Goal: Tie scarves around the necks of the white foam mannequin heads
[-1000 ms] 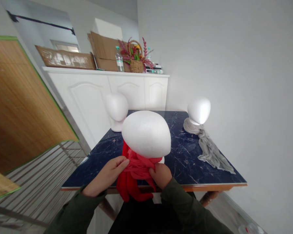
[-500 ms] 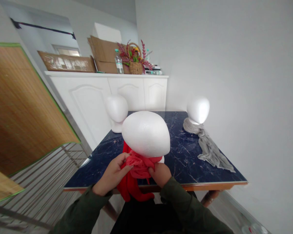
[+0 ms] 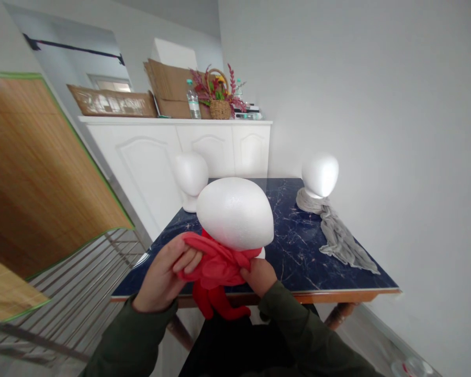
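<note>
Since half a second ago the left hand (image 3: 163,277) has drawn its fold of red scarf (image 3: 215,269) outward and up. Blue marbled worktop (image 3: 298,251) stands by a white cabinet (image 3: 172,152). At its near edge a foam head (image 3: 234,213) props the scarf at its neck. Both hands pinch cloth, the right hand (image 3: 259,275) closed at the knot, keeping it taut.

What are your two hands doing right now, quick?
Left hand: closed on a fold of the red scarf under the foam head.
Right hand: closed on the red scarf too.
</note>
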`<state>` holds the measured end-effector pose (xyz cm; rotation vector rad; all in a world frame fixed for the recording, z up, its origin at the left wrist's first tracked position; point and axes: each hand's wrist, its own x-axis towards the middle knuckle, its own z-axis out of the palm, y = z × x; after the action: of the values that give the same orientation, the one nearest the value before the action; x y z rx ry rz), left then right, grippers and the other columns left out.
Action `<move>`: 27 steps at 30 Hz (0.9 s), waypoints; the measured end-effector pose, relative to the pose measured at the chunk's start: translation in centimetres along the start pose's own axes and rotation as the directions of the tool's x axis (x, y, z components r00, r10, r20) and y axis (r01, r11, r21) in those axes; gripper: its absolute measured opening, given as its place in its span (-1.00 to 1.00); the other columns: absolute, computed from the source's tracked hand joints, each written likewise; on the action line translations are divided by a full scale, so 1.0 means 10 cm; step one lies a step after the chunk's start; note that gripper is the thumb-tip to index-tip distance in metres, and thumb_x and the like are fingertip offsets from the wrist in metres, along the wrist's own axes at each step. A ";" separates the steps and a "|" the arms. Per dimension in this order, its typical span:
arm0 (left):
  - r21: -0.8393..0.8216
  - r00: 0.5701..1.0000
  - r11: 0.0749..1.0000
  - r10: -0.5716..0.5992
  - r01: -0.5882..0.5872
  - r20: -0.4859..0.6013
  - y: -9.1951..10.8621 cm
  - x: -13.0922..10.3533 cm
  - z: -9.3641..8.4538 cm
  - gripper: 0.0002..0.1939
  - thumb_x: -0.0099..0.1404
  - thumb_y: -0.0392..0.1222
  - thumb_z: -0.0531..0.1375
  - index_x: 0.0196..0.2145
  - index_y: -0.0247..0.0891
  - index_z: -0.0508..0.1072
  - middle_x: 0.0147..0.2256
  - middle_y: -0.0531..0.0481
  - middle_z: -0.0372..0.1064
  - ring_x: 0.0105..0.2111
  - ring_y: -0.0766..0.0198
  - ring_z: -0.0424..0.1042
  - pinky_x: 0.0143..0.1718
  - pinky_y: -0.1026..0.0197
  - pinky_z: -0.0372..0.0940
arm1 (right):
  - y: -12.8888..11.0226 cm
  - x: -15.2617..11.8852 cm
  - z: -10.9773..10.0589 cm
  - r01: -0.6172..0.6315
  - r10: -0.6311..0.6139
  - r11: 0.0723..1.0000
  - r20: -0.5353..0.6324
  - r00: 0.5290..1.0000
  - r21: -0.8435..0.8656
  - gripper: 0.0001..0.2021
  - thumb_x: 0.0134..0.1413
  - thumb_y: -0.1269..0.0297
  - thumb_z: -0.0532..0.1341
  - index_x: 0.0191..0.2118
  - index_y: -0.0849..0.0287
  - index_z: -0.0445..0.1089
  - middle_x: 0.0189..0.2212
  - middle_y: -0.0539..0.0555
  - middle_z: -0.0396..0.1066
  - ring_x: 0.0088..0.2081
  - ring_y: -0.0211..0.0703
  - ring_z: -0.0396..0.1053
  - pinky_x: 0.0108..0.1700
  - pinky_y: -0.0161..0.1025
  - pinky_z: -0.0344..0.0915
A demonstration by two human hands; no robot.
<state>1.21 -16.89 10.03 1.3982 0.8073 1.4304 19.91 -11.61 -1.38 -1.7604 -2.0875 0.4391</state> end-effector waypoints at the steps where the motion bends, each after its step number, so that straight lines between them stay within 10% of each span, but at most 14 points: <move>1: 0.030 0.997 0.999 0.010 -0.012 0.071 0.07 -0.07 0.03 -0.65 0.24 0.04 0.02 -0.58 -0.22 0.18 -0.76 0.19 -0.09 -0.71 0.40 -0.01 -0.62 0.34 0.03 | 0.00 0.00 0.00 -0.002 0.002 1.000 -0.003 1.000 0.016 -0.70 -0.02 0.19 0.08 -0.38 0.34 0.42 -0.38 0.33 0.46 -0.30 0.08 0.42 -0.32 -0.15 0.25; 3: 0.299 0.940 0.954 -0.070 -0.035 0.333 0.17 -0.25 0.13 -0.69 0.23 0.03 0.05 -0.54 -0.21 0.29 -0.66 0.09 0.18 -0.61 0.34 0.16 -0.54 0.30 0.11 | 0.01 0.00 0.00 -0.001 0.001 0.999 -0.002 1.000 0.041 -0.71 -0.01 0.20 0.07 -0.39 0.34 0.43 -0.38 0.34 0.46 -0.30 0.08 0.42 -0.31 -0.15 0.25; 6: 0.614 0.644 0.767 -0.377 -0.186 0.666 0.09 -0.51 0.33 -0.82 0.16 -0.09 0.14 -0.52 -0.19 0.38 -0.44 -0.01 0.36 -0.45 0.26 0.28 -0.42 0.27 0.16 | 0.03 0.02 -0.02 0.011 -0.013 0.994 0.015 1.000 0.109 -0.74 0.01 0.25 0.07 -0.41 0.33 0.43 -0.38 0.31 0.46 -0.29 0.02 0.43 -0.30 -0.20 0.25; 8: 0.656 0.487 0.721 -0.501 -0.224 0.716 -0.11 -0.62 0.40 -0.84 0.15 -0.14 0.13 -0.54 -0.18 0.38 -0.49 0.03 0.36 -0.51 0.27 0.28 -0.47 0.27 0.16 | 0.05 0.03 -0.03 0.020 -0.030 0.984 0.055 0.998 0.179 -0.72 0.06 0.25 0.05 -0.43 0.31 0.42 -0.44 0.23 0.47 -0.37 -0.09 0.43 -0.37 -0.28 0.25; 9: 0.684 0.486 0.700 -0.534 -0.205 0.692 -0.23 -0.65 0.38 -0.83 0.16 -0.14 0.11 -0.53 -0.18 0.40 -0.51 0.04 0.36 -0.52 0.27 0.29 -0.47 0.27 0.17 | 0.07 0.03 -0.04 0.024 -0.043 0.977 0.085 0.995 0.212 -0.70 0.09 0.23 0.03 -0.44 0.29 0.42 -0.49 0.18 0.47 -0.44 -0.16 0.43 -0.42 -0.33 0.25; 14: 0.775 0.949 0.621 -0.302 0.120 0.095 -0.70 -0.54 0.00 -0.69 0.26 0.02 -0.02 -0.19 -0.19 0.36 -0.20 -0.10 0.38 -0.17 0.10 0.35 -0.09 0.06 0.21 | 0.22 -0.01 0.03 0.029 -0.074 0.883 0.076 0.994 0.469 -0.68 0.03 0.07 0.12 -0.30 0.27 0.37 -0.50 0.05 0.45 -0.54 -0.25 0.37 -0.49 -0.36 0.25; 19: 0.759 0.986 0.629 -0.104 0.168 -0.132 -1.11 -0.35 -0.02 -0.29 0.20 0.08 0.05 0.19 -0.31 -0.06 0.18 -0.32 -0.07 0.20 -0.05 -0.07 0.16 -0.16 -0.11 | 0.42 0.03 0.08 0.081 0.054 0.946 -0.397 0.916 0.313 -0.19 -0.41 0.05 0.36 0.03 0.35 0.15 -0.03 0.32 0.27 0.01 0.12 0.22 0.02 -0.01 0.15; 27: 0.768 0.988 0.641 0.115 0.004 -0.101 -1.30 -0.05 0.55 -0.23 0.09 -0.02 0.18 0.17 -0.33 -0.05 0.12 -0.32 0.01 0.17 -0.13 -0.03 0.12 -0.21 -0.04 | 0.47 0.18 -0.11 0.405 -0.300 0.777 -0.282 0.911 0.481 -0.14 -0.30 0.11 0.34 0.15 0.23 -0.03 -0.01 0.21 0.27 0.01 -0.02 0.24 0.04 -0.12 0.16</move>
<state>8.82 -13.82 -1.45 1.9732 1.6161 1.2770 24.27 -9.00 -2.42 -1.0158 -1.8624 0.6338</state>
